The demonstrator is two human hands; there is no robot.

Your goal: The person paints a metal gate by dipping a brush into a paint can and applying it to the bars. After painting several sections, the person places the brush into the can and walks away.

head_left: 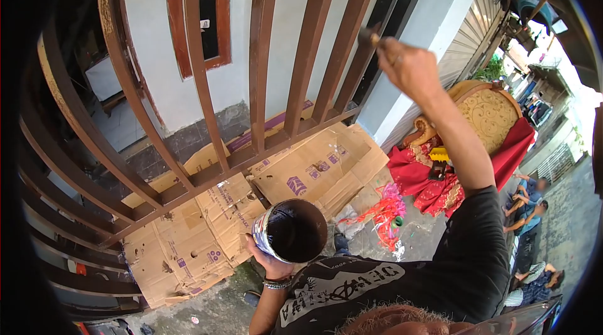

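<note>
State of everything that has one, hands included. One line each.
Left hand: closed around the can
Can: open-topped, dark inside
Right hand: raised, gripping the brush
Brush: up at the bars, contact unclear
Bars: brown, some patchy
Cardboard: flattened, on the ground
Red cloth: rumpled, by the patterned chair

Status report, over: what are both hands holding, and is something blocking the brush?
Right hand gripping brush near brown bar, contact unclear. Left hand holding bucket. No obstruction visible at brush.

1 open can, dark inside; brush near railing.
</note>
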